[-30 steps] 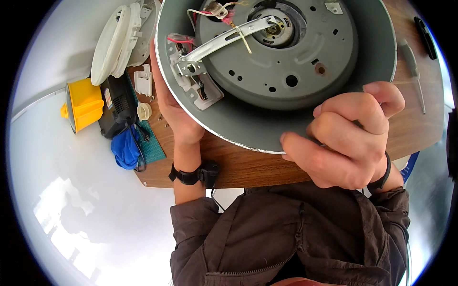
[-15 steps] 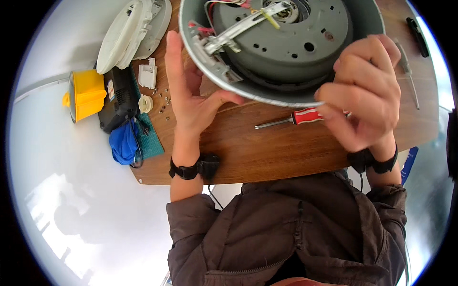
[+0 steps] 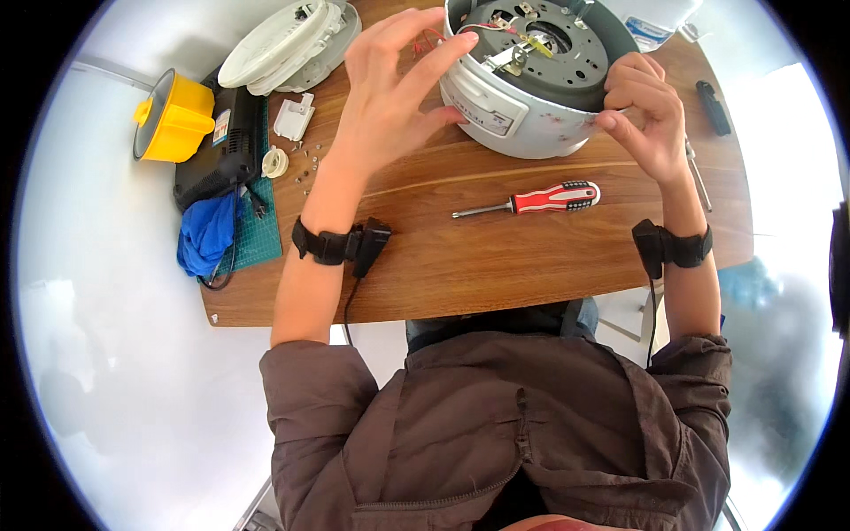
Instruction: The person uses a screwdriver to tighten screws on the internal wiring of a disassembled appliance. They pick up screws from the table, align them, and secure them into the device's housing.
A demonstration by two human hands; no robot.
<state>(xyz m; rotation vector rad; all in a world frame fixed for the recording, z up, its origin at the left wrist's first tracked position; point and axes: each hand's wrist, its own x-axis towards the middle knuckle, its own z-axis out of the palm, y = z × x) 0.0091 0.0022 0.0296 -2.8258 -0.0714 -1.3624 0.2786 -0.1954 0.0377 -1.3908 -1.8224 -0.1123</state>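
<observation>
A rice cooker body (image 3: 558, 133), white with a small floral print, sits on the table at the far middle. Its open side faces up, showing a grey metal pan (image 3: 575, 80), a metal bracket and loose wires. My right hand (image 3: 651, 115) grips the near right rim, fingers curled over it and thumb outside. At the left side, my left hand (image 3: 390, 93) has its fingers stretched apart; its thumb and a fingertip are at the cooker's wall and rim, and whether they press on it I cannot tell. A red and black screwdriver (image 3: 553, 196) lies in front of the cooker.
Left on the table are a white plastic lid (image 3: 274, 49), a white plastic piece (image 3: 293, 117), a cream ring (image 3: 274, 163) and several screws. Beyond them lie a black device (image 3: 232, 142), yellow container (image 3: 181, 119), blue cloth (image 3: 205, 234) and green mat (image 3: 258, 239). Another screwdriver (image 3: 699, 177) lies right.
The cooker body has gone from tilted up close to me to resting farther away on the table. My left hand's fingers have spread; my right hand has stayed at the rim.
</observation>
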